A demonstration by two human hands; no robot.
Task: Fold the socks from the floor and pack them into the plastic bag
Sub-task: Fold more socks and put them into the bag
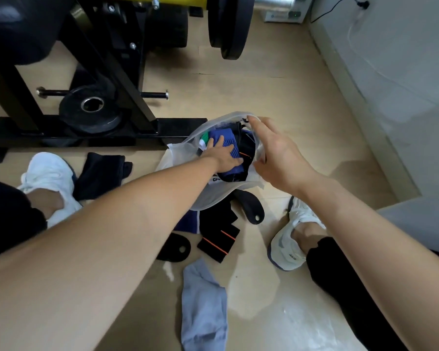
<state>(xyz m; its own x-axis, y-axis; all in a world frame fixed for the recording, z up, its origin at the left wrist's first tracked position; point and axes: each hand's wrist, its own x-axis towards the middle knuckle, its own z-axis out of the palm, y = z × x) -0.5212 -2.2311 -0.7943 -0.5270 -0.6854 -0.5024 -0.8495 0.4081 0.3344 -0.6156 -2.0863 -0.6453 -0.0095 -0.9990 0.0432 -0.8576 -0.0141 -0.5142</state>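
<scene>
1. The left hand [223, 158] lies on the blue sock [224, 134] inside the bag [178, 160], fingers fairly straight. It seems to press rather than pinch.
2. Just right of it, the right hand [276, 153] holds the bag's rim, keeping the mouth wide.
3. Behind the left hand, toward the person, the striped socks [218, 239] lie unfolded and slanted. The left hand is nearer and freer.

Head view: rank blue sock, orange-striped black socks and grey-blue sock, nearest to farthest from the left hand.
1. blue sock, in the plastic bag, under the left hand.
2. orange-striped black socks, floor, at the bag's near side.
3. grey-blue sock, floor, nearest the camera.
</scene>
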